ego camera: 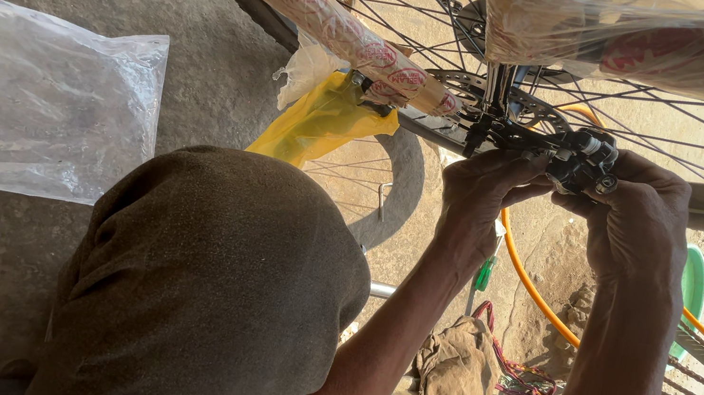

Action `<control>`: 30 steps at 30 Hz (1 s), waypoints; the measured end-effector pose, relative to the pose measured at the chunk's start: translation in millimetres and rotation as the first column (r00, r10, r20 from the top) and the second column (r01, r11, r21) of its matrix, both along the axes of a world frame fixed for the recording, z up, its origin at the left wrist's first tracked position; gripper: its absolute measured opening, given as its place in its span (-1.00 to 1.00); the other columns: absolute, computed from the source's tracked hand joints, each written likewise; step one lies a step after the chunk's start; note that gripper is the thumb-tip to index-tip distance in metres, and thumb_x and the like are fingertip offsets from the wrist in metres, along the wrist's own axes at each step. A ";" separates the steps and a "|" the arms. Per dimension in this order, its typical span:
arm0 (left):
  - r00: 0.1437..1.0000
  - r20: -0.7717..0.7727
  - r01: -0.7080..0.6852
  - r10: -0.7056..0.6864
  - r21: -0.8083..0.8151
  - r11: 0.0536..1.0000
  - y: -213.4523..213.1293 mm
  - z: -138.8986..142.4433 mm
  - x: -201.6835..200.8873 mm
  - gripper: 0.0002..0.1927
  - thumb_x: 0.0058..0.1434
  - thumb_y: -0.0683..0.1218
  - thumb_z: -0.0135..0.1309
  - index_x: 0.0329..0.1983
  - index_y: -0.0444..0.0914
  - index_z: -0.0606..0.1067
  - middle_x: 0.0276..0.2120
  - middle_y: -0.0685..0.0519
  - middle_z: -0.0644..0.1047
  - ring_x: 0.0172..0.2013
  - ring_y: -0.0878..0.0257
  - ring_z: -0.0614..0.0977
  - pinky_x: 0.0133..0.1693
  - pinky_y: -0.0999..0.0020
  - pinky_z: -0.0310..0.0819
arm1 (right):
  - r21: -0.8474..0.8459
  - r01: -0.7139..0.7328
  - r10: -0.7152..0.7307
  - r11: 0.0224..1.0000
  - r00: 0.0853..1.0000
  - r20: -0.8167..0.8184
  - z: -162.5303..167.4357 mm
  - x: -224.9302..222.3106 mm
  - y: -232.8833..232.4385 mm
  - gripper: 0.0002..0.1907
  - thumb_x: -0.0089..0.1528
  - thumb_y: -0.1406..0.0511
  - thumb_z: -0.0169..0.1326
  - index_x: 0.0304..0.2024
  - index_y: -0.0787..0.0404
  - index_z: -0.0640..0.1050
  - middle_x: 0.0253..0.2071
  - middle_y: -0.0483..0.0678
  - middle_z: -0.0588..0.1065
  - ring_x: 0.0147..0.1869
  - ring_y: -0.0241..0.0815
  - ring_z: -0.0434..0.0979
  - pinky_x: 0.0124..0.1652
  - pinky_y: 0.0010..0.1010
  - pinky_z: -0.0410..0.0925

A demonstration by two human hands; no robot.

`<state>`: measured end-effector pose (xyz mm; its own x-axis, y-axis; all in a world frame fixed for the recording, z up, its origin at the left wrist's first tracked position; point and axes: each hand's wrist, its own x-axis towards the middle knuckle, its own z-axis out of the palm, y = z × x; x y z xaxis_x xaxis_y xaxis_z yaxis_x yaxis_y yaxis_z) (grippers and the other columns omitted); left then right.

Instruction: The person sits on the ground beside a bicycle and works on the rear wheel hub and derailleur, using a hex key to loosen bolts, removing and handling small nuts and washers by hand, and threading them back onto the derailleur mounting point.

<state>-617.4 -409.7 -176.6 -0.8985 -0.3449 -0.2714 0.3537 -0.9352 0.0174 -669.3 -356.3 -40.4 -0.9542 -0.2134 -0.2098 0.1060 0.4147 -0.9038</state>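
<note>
Black derailleur sits pinched in both closed grips, left hand and right hand.

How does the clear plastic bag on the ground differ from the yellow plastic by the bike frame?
The clear plastic bag is see-through and colourless; the yellow plastic is opaque and bright. The clear plastic bag lies flat on the concrete, apart from the bicycle, while the yellow plastic hangs crumpled under the wrapped frame tube. The clear plastic bag also looks larger. Both are thin, wrinkled plastic, and neither hand touches them.
</note>
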 end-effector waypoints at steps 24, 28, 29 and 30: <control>0.983 -0.155 -0.163 0.101 -0.464 0.870 43.0 -44.5 6.5 -0.68 0.54 -0.35 -0.01 0.05 -0.07 0.62 0.15 0.07 0.55 0.19 0.24 0.60 0.35 0.19 0.61 | -0.235 -0.233 0.240 0.944 0.971 0.002 -21.2 -8.3 32.2 -0.83 0.30 0.60 0.12 -0.05 0.54 0.56 -0.18 0.24 0.60 -0.20 0.00 0.69 -0.15 -0.17 0.62; 0.969 -0.188 -0.244 0.158 -0.672 0.699 40.8 -53.9 8.2 -0.53 0.59 -0.32 -0.07 0.17 0.18 0.55 0.27 0.20 0.47 0.32 0.31 0.52 0.37 0.28 0.58 | -0.296 -0.097 0.113 0.950 0.993 0.040 -26.7 1.0 29.4 -0.77 0.21 0.57 0.15 -0.07 0.43 0.58 -0.16 0.13 0.62 -0.17 -0.01 0.71 -0.17 -0.16 0.64; 0.968 -0.191 -0.251 0.163 -0.689 0.680 38.7 -54.2 6.5 -0.52 0.59 -0.31 -0.08 0.19 0.21 0.54 0.28 0.22 0.47 0.32 0.32 0.52 0.37 0.28 0.58 | -0.280 -0.070 0.086 0.957 0.995 0.043 -26.3 2.7 28.2 -0.77 0.23 0.55 0.17 -0.05 0.43 0.57 -0.15 0.13 0.62 -0.16 -0.01 0.72 -0.17 -0.16 0.63; 0.966 -0.194 -0.257 0.169 -0.705 0.661 37.0 -54.5 5.0 -0.51 0.59 -0.31 -0.08 0.21 0.23 0.52 0.28 0.23 0.47 0.32 0.32 0.52 0.38 0.28 0.58 | -0.263 -0.042 0.056 0.964 0.997 0.045 -26.9 5.0 27.1 -0.78 0.24 0.54 0.18 -0.04 0.43 0.57 -0.14 0.13 0.63 -0.15 0.00 0.72 -0.16 -0.15 0.62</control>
